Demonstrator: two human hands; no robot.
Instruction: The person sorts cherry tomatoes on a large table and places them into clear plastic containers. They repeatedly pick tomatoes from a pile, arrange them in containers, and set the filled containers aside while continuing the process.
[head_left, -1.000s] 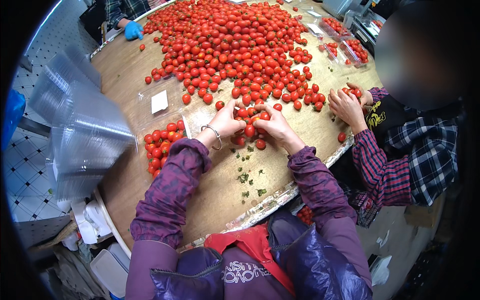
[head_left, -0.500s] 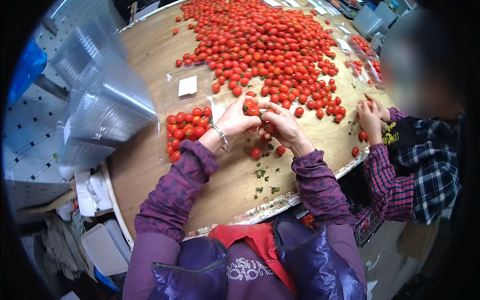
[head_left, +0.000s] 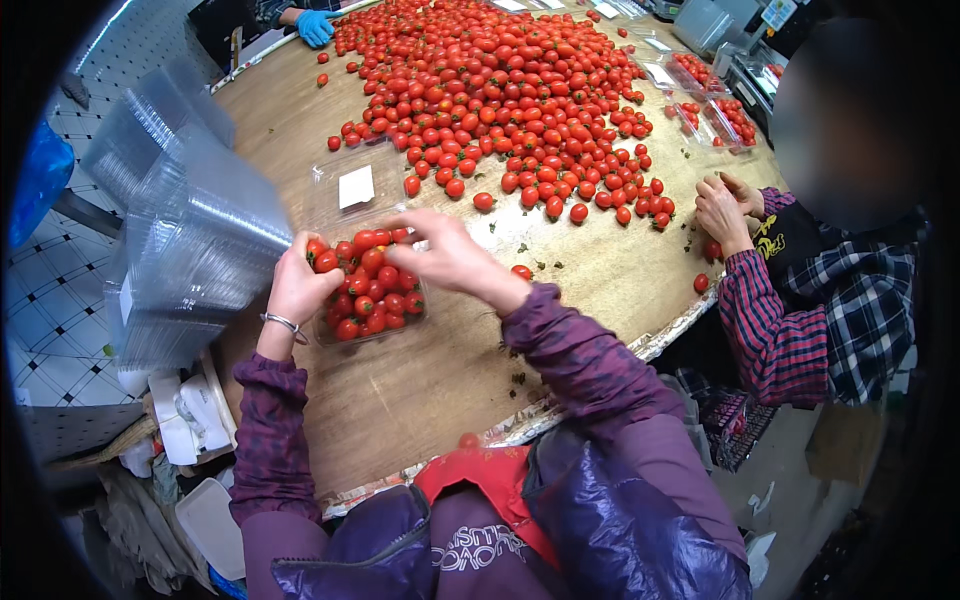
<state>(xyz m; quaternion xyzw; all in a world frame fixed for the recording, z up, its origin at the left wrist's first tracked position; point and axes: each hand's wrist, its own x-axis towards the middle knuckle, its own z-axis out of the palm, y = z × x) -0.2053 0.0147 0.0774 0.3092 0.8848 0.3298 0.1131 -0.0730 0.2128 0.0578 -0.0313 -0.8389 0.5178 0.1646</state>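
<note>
A clear plastic punnet [head_left: 378,338] filled with red cherry tomatoes [head_left: 375,290] sits on the wooden table in front of me, left of centre. At its far left corner my left hand [head_left: 298,288] is closed around cherry tomatoes, which show between thumb and fingers. My right hand [head_left: 445,255] reaches over the punnet's right side. Its fingers are apart, with the tips touching or just above the tomatoes there. Joined at the far side is the punnet's open lid [head_left: 325,205] with a white label [head_left: 356,187].
A large heap of cherry tomatoes [head_left: 500,85] covers the far table. Stacked clear punnets [head_left: 200,240] stand at the left. A co-worker's hands [head_left: 725,210] are at the right, near filled punnets [head_left: 730,120]. A blue-gloved hand [head_left: 316,28] rests at the far edge. Green stem bits lie nearby.
Both hands have moved left from the table's middle to the punnet. The right hand's fingers have spread. My view has shifted, and a blue-gloved hand has come into sight at the far edge.
</note>
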